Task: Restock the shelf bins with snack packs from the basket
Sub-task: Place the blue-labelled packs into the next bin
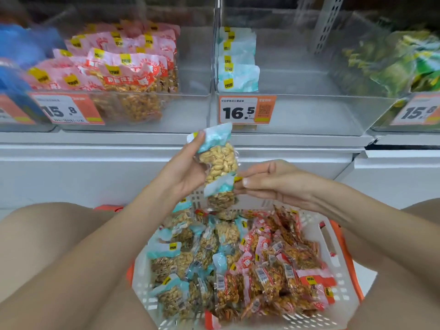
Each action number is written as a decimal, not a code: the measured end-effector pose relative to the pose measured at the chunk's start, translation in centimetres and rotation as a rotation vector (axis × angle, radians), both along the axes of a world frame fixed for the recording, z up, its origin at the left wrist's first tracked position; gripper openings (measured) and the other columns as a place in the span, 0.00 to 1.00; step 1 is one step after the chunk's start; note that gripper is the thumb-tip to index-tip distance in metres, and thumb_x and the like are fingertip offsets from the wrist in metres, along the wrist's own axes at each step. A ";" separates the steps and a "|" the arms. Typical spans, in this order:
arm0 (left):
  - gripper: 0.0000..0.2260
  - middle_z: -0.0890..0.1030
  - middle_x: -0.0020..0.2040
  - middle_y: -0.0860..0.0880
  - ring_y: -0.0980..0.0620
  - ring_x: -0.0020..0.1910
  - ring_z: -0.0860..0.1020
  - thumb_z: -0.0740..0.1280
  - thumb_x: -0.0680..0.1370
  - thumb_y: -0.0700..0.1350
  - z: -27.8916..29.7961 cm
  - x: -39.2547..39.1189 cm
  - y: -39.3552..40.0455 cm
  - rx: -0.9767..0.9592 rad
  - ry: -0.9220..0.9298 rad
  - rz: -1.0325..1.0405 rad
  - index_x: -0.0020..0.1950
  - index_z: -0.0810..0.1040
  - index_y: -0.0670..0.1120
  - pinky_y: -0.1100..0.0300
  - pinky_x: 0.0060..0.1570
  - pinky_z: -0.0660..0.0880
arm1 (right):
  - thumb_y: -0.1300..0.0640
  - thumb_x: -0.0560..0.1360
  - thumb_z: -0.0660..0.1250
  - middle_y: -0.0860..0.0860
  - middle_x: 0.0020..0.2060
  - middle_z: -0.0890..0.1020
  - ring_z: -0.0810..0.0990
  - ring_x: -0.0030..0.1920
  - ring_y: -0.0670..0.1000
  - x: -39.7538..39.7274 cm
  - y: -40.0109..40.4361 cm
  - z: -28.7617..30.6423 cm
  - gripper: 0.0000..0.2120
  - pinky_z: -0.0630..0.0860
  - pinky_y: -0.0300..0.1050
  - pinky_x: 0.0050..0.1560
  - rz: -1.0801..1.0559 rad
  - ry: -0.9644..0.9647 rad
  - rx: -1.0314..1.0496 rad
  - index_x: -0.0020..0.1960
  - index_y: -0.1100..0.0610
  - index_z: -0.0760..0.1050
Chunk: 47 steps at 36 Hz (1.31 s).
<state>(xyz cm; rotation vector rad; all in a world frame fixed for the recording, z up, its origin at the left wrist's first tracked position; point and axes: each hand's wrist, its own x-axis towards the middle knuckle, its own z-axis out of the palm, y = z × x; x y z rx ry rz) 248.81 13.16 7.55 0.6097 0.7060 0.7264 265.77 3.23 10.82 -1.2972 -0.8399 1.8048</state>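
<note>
The white basket (338, 279), nearest, holds blue and pink snack packs. Above it, the left hand (188, 172) grips a blue-topped peanut pack (219, 160) upright, fingers curled round it. The right hand (273, 184) pinches a second blue pack (220, 186) just below, under the 16.5 bin (309, 115).

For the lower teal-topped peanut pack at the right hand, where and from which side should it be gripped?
On its flat teal header, pinched from the right, where the right hand already reaches it. The header is thin and stiff, while the peanut-filled body below bulges and the left hand occupies the other side.
</note>
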 end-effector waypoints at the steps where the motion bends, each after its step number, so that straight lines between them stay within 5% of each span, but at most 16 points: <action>1: 0.24 0.81 0.51 0.43 0.47 0.46 0.81 0.64 0.71 0.54 0.6 0.1 0.2 0.003 0.011 -0.042 0.62 0.74 0.42 0.54 0.48 0.80 | 0.64 0.67 0.71 0.56 0.38 0.86 0.85 0.38 0.48 -0.2 0.2 0.1 0.05 0.80 0.33 0.38 -0.046 -0.045 0.039 0.43 0.62 0.82; 3: 0.23 0.80 0.56 0.42 0.47 0.50 0.80 0.61 0.75 0.56 1.7 0.1 0.4 0.017 0.065 -0.120 0.64 0.73 0.42 0.54 0.50 0.79 | 0.64 0.71 0.70 0.52 0.30 0.84 0.82 0.28 0.45 -0.5 0.7 0.1 0.01 0.77 0.32 0.30 -0.128 -0.135 0.112 0.41 0.61 0.80; 7: 0.26 0.82 0.56 0.42 0.46 0.50 0.82 0.57 0.76 0.60 2.8 0.6 -0.2 0.004 0.119 -0.268 0.63 0.76 0.42 0.54 0.50 0.79 | 0.61 0.74 0.69 0.48 0.20 0.72 0.66 0.18 0.43 -0.5 1.9 0.1 0.10 0.62 0.33 0.17 -0.319 -0.163 0.200 0.35 0.59 0.74; 14: 0.23 0.83 0.57 0.49 0.49 0.56 0.79 0.55 0.75 0.64 2.2 2.3 -1.9 0.081 0.164 -0.312 0.61 0.77 0.53 0.50 0.57 0.73 | 0.61 0.75 0.68 0.47 0.21 0.67 0.60 0.18 0.42 1.0 2.7 0.2 0.10 0.55 0.32 0.17 -0.404 -0.132 0.226 0.36 0.59 0.72; 21: 0.34 0.78 0.61 0.42 0.40 0.59 0.74 0.69 0.63 0.71 1.3 2.1 -1.8 0.080 0.011 -0.355 0.59 0.82 0.48 0.43 0.60 0.68 | 0.61 0.76 0.68 0.47 0.21 0.67 0.61 0.18 0.41 1.2 3.0 0.1 0.08 0.57 0.32 0.17 -0.476 -0.109 0.179 0.39 0.60 0.74; 23: 0.32 0.81 0.56 0.45 0.44 0.55 0.78 0.77 0.57 0.67 1.1 2.1 -2.0 0.096 -0.027 -0.411 0.55 0.84 0.51 0.47 0.54 0.76 | 0.60 0.76 0.67 0.46 0.21 0.67 0.61 0.19 0.41 1.4 3.0 0.1 0.08 0.56 0.32 0.16 -0.506 -0.081 0.163 0.39 0.59 0.74; 27: 0.24 0.84 0.45 0.51 0.50 0.47 0.80 0.77 0.63 0.44 0.6 2.7 -3.0 0.158 0.169 -0.327 0.57 0.77 0.48 0.52 0.48 0.75 | 0.60 0.76 0.69 0.46 0.21 0.67 0.61 0.19 0.42 1.6 2.9 -0.2 0.07 0.56 0.32 0.17 -0.518 -0.159 0.166 0.40 0.60 0.74; 31: 0.21 0.84 0.43 0.49 0.51 0.43 0.81 0.76 0.63 0.39 0.0 3.0 -3.4 0.169 0.191 -0.211 0.54 0.78 0.46 0.56 0.43 0.77 | 0.54 0.75 0.70 0.50 0.27 0.66 0.59 0.21 0.44 1.7 2.9 -0.8 0.08 0.57 0.36 0.21 -0.501 -0.385 0.156 0.44 0.59 0.76; 33: 0.20 0.85 0.43 0.48 0.52 0.41 0.83 0.73 0.63 0.40 -0.1 2.8 -3.1 0.182 0.176 -0.158 0.54 0.79 0.44 0.58 0.38 0.79 | 0.44 0.73 0.70 0.49 0.34 0.70 0.65 0.27 0.45 1.6 2.7 -0.8 0.16 0.64 0.37 0.25 -0.461 -0.480 0.078 0.50 0.57 0.75; 36: 0.19 0.85 0.47 0.47 0.51 0.45 0.83 0.72 0.64 0.41 -0.2 2.6 -2.9 0.217 0.181 -0.104 0.55 0.79 0.45 0.54 0.44 0.80 | 0.33 0.64 0.70 0.50 0.51 0.78 0.78 0.46 0.49 1.3 1.5 -0.9 0.33 0.78 0.45 0.42 -0.221 -0.394 -0.087 0.62 0.52 0.72; 39: 0.18 0.85 0.46 0.49 0.52 0.44 0.83 0.72 0.65 0.42 -0.2 2.5 -3.1 0.227 0.207 -0.072 0.54 0.80 0.46 0.55 0.43 0.79 | 0.45 0.67 0.74 0.52 0.56 0.82 0.81 0.56 0.52 0.2 0.1 -1.4 0.27 0.82 0.53 0.51 -0.124 -0.212 -0.061 0.63 0.49 0.74; 42: 0.22 0.84 0.50 0.45 0.47 0.46 0.82 0.76 0.65 0.42 -0.5 2.6 -3.1 0.204 0.206 -0.036 0.58 0.79 0.44 0.50 0.47 0.78 | 0.60 0.71 0.74 0.58 0.51 0.84 0.85 0.49 0.53 -0.5 -0.1 -1.6 0.18 0.83 0.53 0.46 -0.308 -0.137 -0.024 0.59 0.56 0.76; 47: 0.21 0.84 0.50 0.45 0.49 0.46 0.83 0.69 0.69 0.39 -0.5 3.1 -2.8 0.131 0.073 0.043 0.62 0.75 0.42 0.53 0.38 0.81 | 0.62 0.71 0.74 0.55 0.46 0.81 0.82 0.36 0.47 -0.2 0.3 -1.2 0.10 0.82 0.44 0.34 -0.477 -0.295 0.099 0.47 0.60 0.74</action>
